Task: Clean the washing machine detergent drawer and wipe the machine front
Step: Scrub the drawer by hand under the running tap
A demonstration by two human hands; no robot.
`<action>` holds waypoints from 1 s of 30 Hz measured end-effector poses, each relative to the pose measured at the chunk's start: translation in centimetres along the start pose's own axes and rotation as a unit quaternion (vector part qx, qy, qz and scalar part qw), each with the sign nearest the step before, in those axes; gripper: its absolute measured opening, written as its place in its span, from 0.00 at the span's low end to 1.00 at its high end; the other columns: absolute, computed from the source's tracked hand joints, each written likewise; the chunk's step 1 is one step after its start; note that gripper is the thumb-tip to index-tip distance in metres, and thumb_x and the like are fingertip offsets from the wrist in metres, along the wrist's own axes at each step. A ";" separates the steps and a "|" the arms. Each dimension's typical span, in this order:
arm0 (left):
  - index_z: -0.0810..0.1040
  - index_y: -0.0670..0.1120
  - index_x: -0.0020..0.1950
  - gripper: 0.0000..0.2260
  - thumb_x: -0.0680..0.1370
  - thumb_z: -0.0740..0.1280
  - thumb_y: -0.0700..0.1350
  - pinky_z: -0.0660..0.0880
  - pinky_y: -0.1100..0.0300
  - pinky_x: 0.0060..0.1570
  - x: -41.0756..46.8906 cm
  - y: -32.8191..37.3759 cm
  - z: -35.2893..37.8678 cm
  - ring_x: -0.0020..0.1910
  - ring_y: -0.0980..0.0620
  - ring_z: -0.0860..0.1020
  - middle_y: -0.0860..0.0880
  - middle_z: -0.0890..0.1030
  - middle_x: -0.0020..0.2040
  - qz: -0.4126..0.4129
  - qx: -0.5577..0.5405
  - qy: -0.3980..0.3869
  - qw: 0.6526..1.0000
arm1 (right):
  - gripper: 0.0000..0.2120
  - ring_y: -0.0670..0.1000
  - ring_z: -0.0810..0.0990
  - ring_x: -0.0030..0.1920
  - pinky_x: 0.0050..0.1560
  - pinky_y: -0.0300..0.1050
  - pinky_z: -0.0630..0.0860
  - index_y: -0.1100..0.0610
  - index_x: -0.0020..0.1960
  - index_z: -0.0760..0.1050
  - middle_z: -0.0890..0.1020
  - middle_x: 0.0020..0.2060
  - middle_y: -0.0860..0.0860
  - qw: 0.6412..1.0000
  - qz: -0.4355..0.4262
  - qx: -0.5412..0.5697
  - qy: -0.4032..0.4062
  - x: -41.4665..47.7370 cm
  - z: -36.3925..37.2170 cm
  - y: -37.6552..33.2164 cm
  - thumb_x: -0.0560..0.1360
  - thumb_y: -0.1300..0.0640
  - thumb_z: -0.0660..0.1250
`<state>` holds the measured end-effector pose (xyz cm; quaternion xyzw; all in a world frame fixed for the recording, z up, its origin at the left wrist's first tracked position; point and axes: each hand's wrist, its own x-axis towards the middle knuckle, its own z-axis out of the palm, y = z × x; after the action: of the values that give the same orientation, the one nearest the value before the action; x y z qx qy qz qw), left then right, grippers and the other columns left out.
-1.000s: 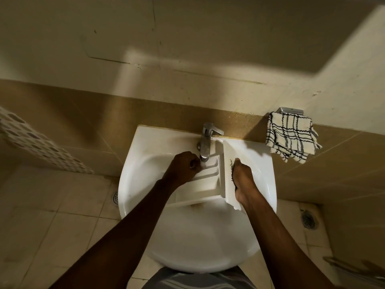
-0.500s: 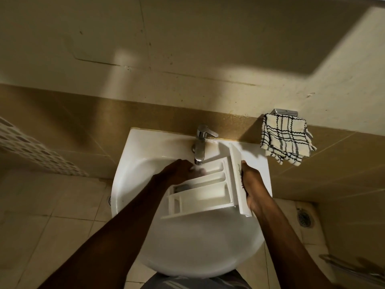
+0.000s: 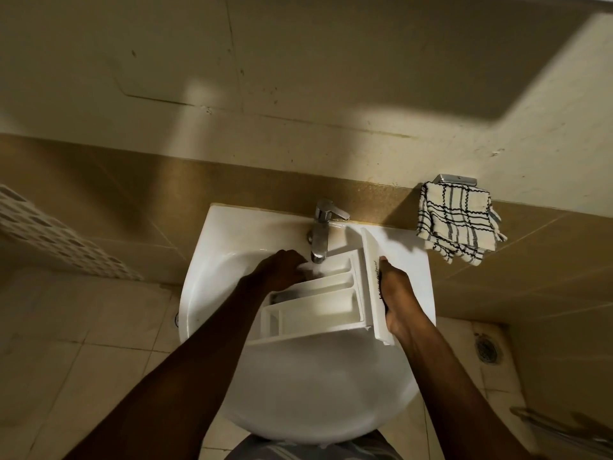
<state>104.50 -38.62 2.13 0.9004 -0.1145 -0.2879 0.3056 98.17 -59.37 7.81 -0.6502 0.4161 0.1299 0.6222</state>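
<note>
A: Quick, where's the detergent drawer (image 3: pixel 315 307)?
B: Over the sink (image 3: pixel 298 393) basin, compartments up, far end under the tap (image 3: pixel 320 234). Front panel faces right.
A: Hands?
B: Right hand (image 3: pixel 396 293) clamps the front panel, thumb on the near face, fingers behind. Left hand (image 3: pixel 282 268) sits at the drawer's far left corner, just beside the spout. Its fingertips are hidden, so can't tell if it grips or only touches.
A: So drawer's btwn both hands?
B: Yep, one hand at each end.
A: Anything else nearby?
B: Checked cloth (image 3: pixel 457 224) hangs on the wall, right of the sink. Floor drain (image 3: pixel 486 348) sits lower down on that side.
</note>
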 end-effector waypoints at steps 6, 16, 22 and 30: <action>0.74 0.47 0.38 0.17 0.77 0.68 0.59 0.75 0.57 0.47 -0.2 1.2 1.5 0.45 0.49 0.79 0.51 0.79 0.37 -0.003 -0.119 0.012 0.993 | 0.19 0.60 0.83 0.52 0.59 0.57 0.79 0.57 0.58 0.79 0.85 0.49 0.58 0.999 -0.009 -0.038 -0.025 -0.7 0.8 -0.2 0.83 0.46 0.56; 0.74 0.50 0.39 0.18 0.75 0.67 0.64 0.74 0.55 0.48 0.2 1.8 1.3 0.45 0.49 0.79 0.50 0.80 0.40 -0.020 -0.070 0.036 0.997 | 0.20 0.59 0.84 0.44 0.54 0.58 0.81 0.57 0.54 0.79 0.85 0.46 0.59 0.999 -0.010 -0.043 -0.024 -0.4 1.4 -0.3 0.83 0.45 0.55; 0.82 0.45 0.59 0.16 0.80 0.66 0.55 0.74 0.53 0.60 -1.2 -0.6 0.8 0.57 0.49 0.80 0.46 0.83 0.56 -0.012 -0.058 -0.002 0.998 | 0.20 0.60 0.84 0.49 0.57 0.60 0.80 0.58 0.57 0.80 0.86 0.47 0.58 0.998 -0.023 -0.050 -0.017 0.4 -0.1 -0.9 0.83 0.44 0.57; 0.83 0.46 0.55 0.15 0.73 0.76 0.52 0.70 0.73 0.49 -3.3 -1.2 3.4 0.50 0.59 0.76 0.56 0.79 0.49 0.022 -0.202 0.268 0.942 | 0.20 0.60 0.82 0.48 0.56 0.57 0.80 0.60 0.58 0.77 0.84 0.50 0.60 0.999 -0.002 -0.039 -0.018 0.6 1.6 -0.9 0.84 0.47 0.55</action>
<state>99.85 -38.04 0.69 0.8611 0.0126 -0.0468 0.5062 99.72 -58.26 7.77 -0.6724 0.3980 0.1564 0.6042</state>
